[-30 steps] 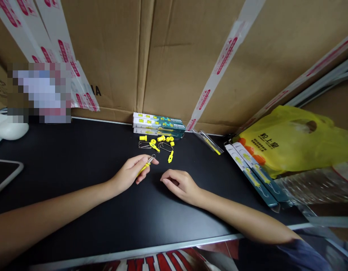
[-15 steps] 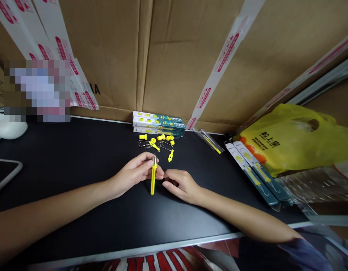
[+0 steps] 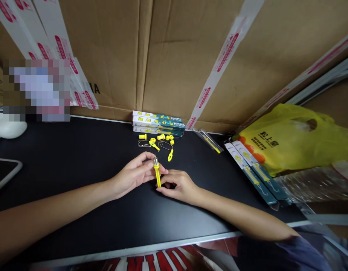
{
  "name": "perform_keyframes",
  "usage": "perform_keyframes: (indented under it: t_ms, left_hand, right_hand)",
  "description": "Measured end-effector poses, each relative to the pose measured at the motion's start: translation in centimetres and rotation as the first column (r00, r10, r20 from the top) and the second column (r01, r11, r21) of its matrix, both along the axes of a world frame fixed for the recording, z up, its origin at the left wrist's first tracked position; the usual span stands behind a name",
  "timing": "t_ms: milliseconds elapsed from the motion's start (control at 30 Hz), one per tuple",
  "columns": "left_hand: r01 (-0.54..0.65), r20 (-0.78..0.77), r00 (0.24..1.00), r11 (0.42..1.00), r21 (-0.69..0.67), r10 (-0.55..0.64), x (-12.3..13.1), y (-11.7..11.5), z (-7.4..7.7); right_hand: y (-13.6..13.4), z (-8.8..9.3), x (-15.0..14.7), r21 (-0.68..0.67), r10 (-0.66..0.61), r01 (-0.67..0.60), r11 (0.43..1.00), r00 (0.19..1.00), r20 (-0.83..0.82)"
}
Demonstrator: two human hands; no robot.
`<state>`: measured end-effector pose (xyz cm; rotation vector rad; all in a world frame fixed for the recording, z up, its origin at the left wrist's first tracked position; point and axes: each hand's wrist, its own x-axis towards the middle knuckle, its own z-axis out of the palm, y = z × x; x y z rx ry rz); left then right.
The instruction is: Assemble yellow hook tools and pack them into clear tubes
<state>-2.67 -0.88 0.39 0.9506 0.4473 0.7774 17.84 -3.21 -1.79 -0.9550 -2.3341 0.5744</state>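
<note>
A yellow tube with a metal spring and small hook at its top is tilted between my two hands. My left hand pinches its upper, metal end between thumb and fingers. The thumb and fingers of my right hand close on the tube's lower end. Just beyond my hands lie a yellow cap, another yellow cap, small yellow rings, metal wire hooks and a flat yellow piece.
Stacked boxes stand against the cardboard wall. A plastic packet, two long boxes and a yellow bag are at the right. A phone-like device and a white object are at the left.
My right hand has moved left and closed on the tube's lower end. The tube's lower end has swung to the right. My left hand keeps its grip at the top.
</note>
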Motion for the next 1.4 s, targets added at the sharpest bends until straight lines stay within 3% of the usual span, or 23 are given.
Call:
perform_keyframes:
  t_ms: [100,133,167,200,267,333,367,433,533,667,733,867,933,1033,1400]
  left_hand:
    - [-0.076,-0.068,0.994,0.985,0.154,0.087,-0.4,0.2,-0.1]
    - [-0.151,-0.092,0.979,0.953,0.263,0.181,-0.7,0.4,-0.1]
    - [-0.238,-0.105,0.947,0.884,0.401,0.303,-0.9,0.5,-0.1]
    - [-0.310,-0.104,0.895,0.771,0.556,0.435,-1.2,0.7,-0.1]
    - [-0.294,-0.079,0.762,0.452,0.842,0.643,-1.7,1.0,-0.2]
    - [-0.022,-0.094,0.699,0.152,0.988,0.709,-1.9,1.0,-0.2]
    - [0.142,-0.129,0.698,0.041,0.989,0.704,-1.8,0.9,-0.3]
    - [0.385,-0.244,0.692,-0.061,0.921,0.680,-1.6,0.6,-0.5]
    - [0.506,-0.316,0.634,-0.070,0.860,0.705,-1.1,0.2,-1.0]
    - [0.512,-0.305,0.615,-0.075,0.855,0.727,-1.0,0.3,-1.5]
    - [0.518,-0.337,0.613,-0.041,0.854,0.715,-1.1,0.5,-1.8]
    - [0.513,-0.424,0.596,0.084,0.854,0.682,-1.2,0.6,-2.1]
    - [0.511,-0.436,0.599,0.099,0.854,0.672,-1.3,0.6,-2.1]
    - [0.517,-0.442,0.610,0.092,0.851,0.658,-1.4,0.5,-2.0]
    - [0.509,-0.419,0.625,0.063,0.859,0.658,-1.4,0.5,-1.6]
  right_hand:
    - [0.0,0.1,0.1,-0.059,-0.069,0.068,0.996,0.997,-0.015]
    - [0.1,0.2,0.2,-0.072,-0.096,0.094,0.993,0.995,-0.013]
    - [0.1,0.3,0.3,-0.075,-0.118,0.118,0.990,0.993,-0.007]
    - [0.2,0.4,0.3,-0.067,-0.133,0.133,0.989,0.991,0.006]
    - [0.3,0.6,0.4,-0.029,-0.133,0.134,0.991,0.990,0.045]
    - [0.3,0.6,0.4,0.007,-0.090,0.090,0.996,0.993,0.080]
    - [0.3,0.6,0.4,0.019,-0.062,0.061,0.998,0.994,0.087]
    - [0.2,0.5,0.3,0.024,-0.025,0.023,0.999,0.996,0.081]
    - [0.0,0.6,0.2,0.011,-0.016,0.016,1.000,0.999,0.051]
    - [1.0,1.1,1.1,0.060,-0.037,0.037,0.998,0.999,0.007]
    - [2.6,1.3,2.1,0.144,-0.111,0.109,0.984,0.994,0.004]
    - [7.7,1.0,4.9,0.396,-0.371,0.299,0.868,0.921,0.117]
    - [10.1,0.7,6.1,0.457,-0.445,0.316,0.831,0.871,0.207]
    - [12.2,0.0,7.0,0.458,-0.465,0.298,0.837,0.829,0.311]
    - [11.9,-0.4,7.3,0.449,-0.456,0.290,0.845,0.830,0.322]
